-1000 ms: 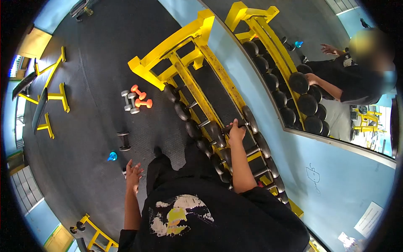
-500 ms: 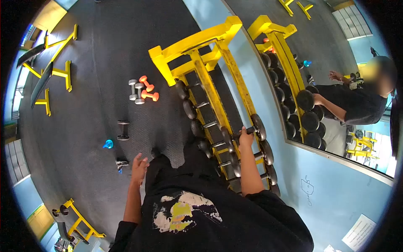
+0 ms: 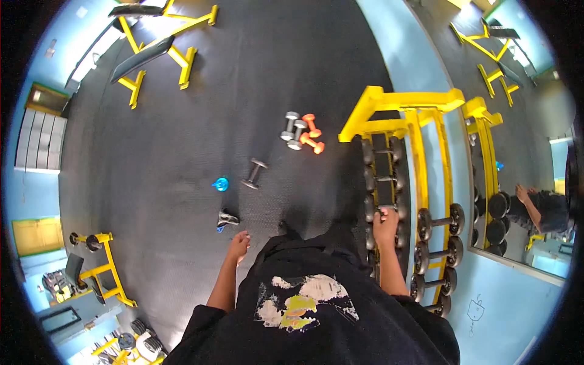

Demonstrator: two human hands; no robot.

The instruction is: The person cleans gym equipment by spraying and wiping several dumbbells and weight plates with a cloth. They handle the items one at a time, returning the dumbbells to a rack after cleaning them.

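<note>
Wrapping the racked dumbbell (image 3: 369,209) handle, right hand (image 3: 385,224) fingers grip it; left hand (image 3: 239,244) hangs open.

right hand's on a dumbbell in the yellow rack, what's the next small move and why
Probably lift the dumbbell straight up a little, not sideways: the right hand is closed on its handle, neighbouring dumbbells sit close on both sides along the yellow rack, and the left hand hangs free.

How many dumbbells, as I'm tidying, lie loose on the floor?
5. Two grey dumbbells and two orange dumbbells cluster by the yellow rack's end; one black dumbbell lies beside the blue object. Others may be hidden.
</note>
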